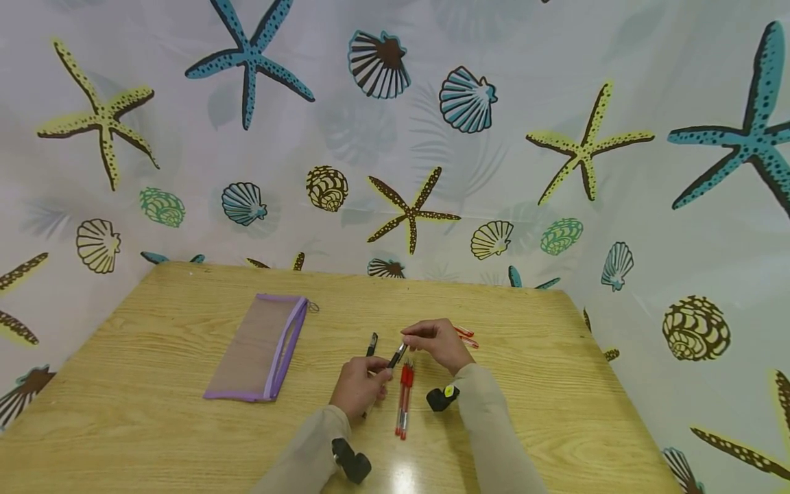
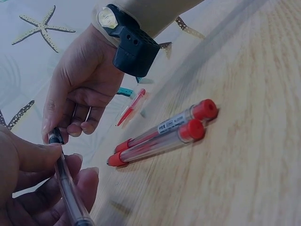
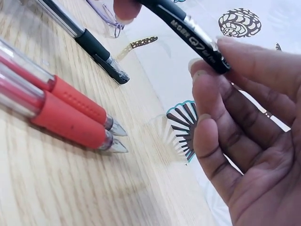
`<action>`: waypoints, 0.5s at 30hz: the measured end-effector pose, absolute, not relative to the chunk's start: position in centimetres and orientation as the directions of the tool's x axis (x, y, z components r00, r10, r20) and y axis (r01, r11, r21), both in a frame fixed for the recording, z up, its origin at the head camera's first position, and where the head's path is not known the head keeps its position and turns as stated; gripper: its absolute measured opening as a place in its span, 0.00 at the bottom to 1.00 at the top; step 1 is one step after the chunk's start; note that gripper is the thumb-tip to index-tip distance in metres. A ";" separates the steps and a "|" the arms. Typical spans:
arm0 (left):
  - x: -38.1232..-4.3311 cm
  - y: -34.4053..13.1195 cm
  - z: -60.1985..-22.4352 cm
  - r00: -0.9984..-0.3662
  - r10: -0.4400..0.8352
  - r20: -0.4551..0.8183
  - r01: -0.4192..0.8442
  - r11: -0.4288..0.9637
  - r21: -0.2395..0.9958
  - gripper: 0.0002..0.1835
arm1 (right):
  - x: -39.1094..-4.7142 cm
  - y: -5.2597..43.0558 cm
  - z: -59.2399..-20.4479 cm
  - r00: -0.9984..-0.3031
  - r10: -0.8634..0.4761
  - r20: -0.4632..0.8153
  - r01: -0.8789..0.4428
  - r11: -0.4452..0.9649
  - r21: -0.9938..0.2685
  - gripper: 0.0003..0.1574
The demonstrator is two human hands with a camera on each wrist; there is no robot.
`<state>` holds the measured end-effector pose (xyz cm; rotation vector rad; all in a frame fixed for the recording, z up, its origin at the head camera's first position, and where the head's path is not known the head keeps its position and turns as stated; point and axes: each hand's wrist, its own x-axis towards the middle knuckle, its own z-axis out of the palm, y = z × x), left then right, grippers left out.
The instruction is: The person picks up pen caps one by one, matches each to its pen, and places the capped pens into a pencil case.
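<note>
Left hand [image 1: 360,387] grips black pen [image 1: 394,359]; right hand [image 1: 435,341] pinches its cap [image 3: 192,38]. Two red pens [image 1: 407,405] on worktop [image 1: 524,384], just right of left hand.

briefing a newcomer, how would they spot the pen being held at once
At the wooden table, find the left hand and right hand near its middle. They hold one black, clear-barrelled pen between them. Its neighbours, the red pens and another black pen, lie on the table instead.
</note>
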<state>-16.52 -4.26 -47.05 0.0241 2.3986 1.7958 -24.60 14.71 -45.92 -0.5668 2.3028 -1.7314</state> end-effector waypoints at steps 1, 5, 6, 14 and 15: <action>-16.5 -4.3 -47.0 -0.989 0.098 -0.109 -0.076 0.293 0.953 0.14 | -24.7 14.7 -45.9 -0.906 -0.418 0.065 -0.183 0.249 -0.951 0.22; -16.6 -4.4 -46.9 -0.991 0.100 -0.090 -0.055 0.310 0.949 0.14 | -25.1 14.4 -46.0 -0.907 -0.415 0.070 -0.194 0.265 -0.945 0.21; -16.6 -4.5 -46.9 -0.991 0.102 -0.086 -0.050 0.313 0.948 0.14 | -25.1 14.4 -45.9 -0.906 -0.416 0.074 -0.199 0.267 -0.943 0.20; -16.6 -4.6 -46.7 -0.993 0.093 -0.075 -0.033 0.389 0.921 0.14 | -25.8 13.7 -45.6 -0.913 -0.406 0.040 -0.193 0.343 -0.919 0.19; -16.6 -4.7 -46.7 -0.993 0.090 -0.075 -0.032 0.406 0.913 0.15 | -26.0 13.6 -45.6 -0.913 -0.407 0.034 -0.192 0.355 -0.915 0.19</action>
